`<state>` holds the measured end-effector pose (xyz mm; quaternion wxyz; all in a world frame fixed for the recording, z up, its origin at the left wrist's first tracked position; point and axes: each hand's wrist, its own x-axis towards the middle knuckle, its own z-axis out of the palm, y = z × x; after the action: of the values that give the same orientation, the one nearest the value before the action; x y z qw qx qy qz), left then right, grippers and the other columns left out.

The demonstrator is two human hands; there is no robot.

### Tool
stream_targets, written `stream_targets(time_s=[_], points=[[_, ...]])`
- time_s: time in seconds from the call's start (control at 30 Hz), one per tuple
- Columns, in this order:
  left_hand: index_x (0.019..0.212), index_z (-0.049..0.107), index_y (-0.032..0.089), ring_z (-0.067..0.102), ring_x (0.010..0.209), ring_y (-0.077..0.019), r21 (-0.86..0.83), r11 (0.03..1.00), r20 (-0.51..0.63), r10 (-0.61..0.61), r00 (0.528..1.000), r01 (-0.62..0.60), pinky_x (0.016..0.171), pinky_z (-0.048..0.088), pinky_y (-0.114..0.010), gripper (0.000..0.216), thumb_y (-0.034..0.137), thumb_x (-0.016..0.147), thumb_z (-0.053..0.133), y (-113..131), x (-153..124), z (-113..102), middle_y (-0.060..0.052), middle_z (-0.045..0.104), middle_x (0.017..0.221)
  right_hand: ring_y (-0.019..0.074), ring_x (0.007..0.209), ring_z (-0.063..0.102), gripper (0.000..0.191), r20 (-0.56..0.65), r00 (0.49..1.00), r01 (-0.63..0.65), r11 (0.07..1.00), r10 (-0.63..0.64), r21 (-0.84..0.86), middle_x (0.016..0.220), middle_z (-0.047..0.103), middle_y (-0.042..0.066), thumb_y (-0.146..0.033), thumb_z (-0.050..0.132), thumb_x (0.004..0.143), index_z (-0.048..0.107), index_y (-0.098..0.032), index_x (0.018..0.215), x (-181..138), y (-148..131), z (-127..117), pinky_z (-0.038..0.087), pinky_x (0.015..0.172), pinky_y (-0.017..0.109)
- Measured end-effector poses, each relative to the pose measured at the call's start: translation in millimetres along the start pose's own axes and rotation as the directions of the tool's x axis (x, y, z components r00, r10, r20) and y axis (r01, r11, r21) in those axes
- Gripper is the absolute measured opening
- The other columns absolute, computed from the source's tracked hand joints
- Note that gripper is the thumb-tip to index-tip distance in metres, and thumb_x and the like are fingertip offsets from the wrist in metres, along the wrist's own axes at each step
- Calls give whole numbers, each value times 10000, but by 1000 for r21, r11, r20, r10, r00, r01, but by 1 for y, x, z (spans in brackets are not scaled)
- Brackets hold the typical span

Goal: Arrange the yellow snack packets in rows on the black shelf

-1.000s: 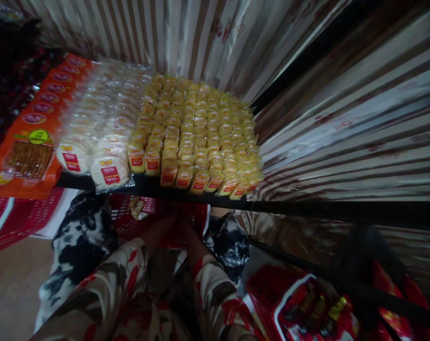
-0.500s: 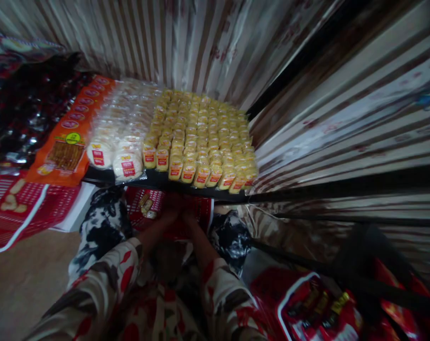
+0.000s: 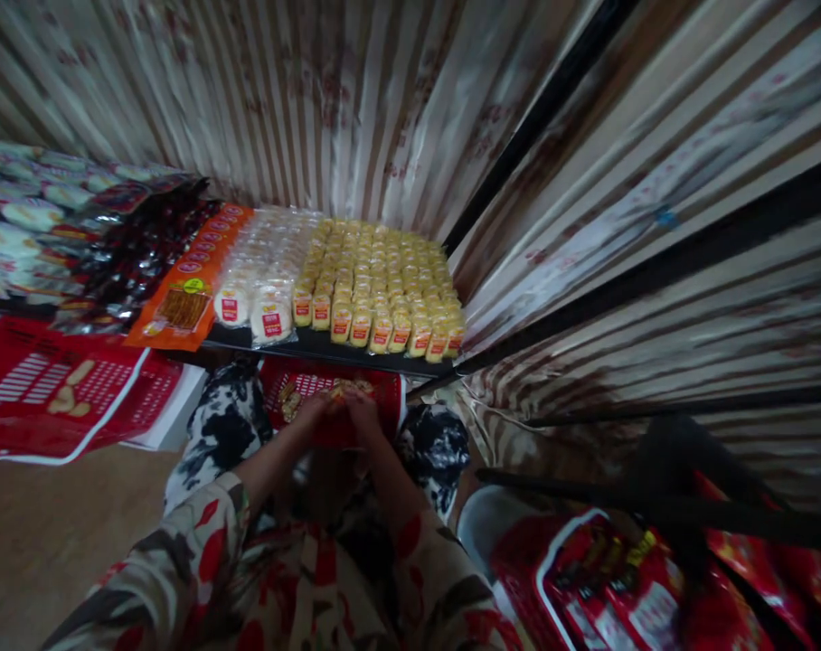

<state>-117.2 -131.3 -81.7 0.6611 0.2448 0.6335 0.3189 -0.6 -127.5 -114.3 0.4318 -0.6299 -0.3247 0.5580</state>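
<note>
1. Farthest left of the grip, white packets (image 3: 17, 217) sit in rows on a shelf (image 3: 322, 344); below them, nearer the person, lies a printed bag (image 3: 17, 389), red with white edging, beside a white box (image 3: 170, 418).
2. Closer, beyond and left of the grip, come dark packets (image 3: 136, 249), then a flat orange packet (image 3: 186, 289) jutting past the shelf's front edge.
3. Just beyond and left of the grip, clear wrappers hold white rounds (image 3: 269, 316).
4. The left hand (image 3: 321, 404) is at the upper part of the red bag (image 3: 337, 430), which lies under the grip between the patterned trouser legs (image 3: 227, 420). Its finger spread is too dim to tell.
5. The red bag looks light, soft and a little slick, likely to crumple under a one-sided pinch; its top edge, taken at two spread points, should be the surest hold.
6. The right hand (image 3: 362, 404) is close beside the left, also on the bag; I cannot tell how far its fingers close. The yellowish patch between the hands may be print or contents.
7. Beyond the grip, mostly to its right, yellow packets (image 3: 380, 294) fill the shelf's end.
8. Well right of the grip, nearer the person, is red packaging (image 3: 647, 597).
</note>
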Motion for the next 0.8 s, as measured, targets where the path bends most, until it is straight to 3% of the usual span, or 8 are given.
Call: stream_targets(time_s=[0.2,0.3,0.4,0.6,0.7,0.8], points=[[861,577,83,638,613,-136,-224,968,55,-99,994,109,613,548,-240,120,120,794,485,24,-29,-16,-89,664,722,132,686,609,371,-51,998,26,995,-21,93,846,673,28,-269,617,588,632,-168,944,-3,-17,7,492,615,234],[865,572,63,631,555,-134,-253,954,143,-129,981,162,512,521,-199,135,111,807,460,34,-41,-23,-87,652,665,122,715,613,398,23,999,35,992,-38,119,869,676,8,-255,649,596,632,-194,989,-15,-31,4,486,631,219],[874,582,61,625,517,-137,-209,961,217,-136,967,182,435,482,-175,149,126,820,460,44,-48,-30,-74,640,623,117,640,597,298,103,995,-3,996,-7,94,775,676,-4,-257,670,618,658,-194,908,-29,-45,-1,466,571,210],[900,532,109,648,593,-132,-228,973,166,74,983,-35,575,540,-220,173,67,742,589,61,-56,-42,-50,657,725,86,496,548,194,82,996,-54,994,46,91,643,620,-25,-240,668,633,606,-179,807,-44,-62,3,376,427,165],[886,501,125,606,521,-89,-187,969,54,171,984,-158,480,463,-160,210,64,722,618,69,-60,-43,-17,632,693,67,483,546,238,67,997,-47,991,39,122,703,623,-21,-255,655,656,565,-184,864,-50,-70,14,369,416,152],[882,493,134,556,473,-67,-101,951,-70,286,956,-292,423,382,-145,216,90,712,620,77,-60,-43,10,606,670,73,503,571,279,70,997,-23,989,13,149,704,615,-20,-258,642,677,529,-181,920,-56,-79,26,372,415,144]])
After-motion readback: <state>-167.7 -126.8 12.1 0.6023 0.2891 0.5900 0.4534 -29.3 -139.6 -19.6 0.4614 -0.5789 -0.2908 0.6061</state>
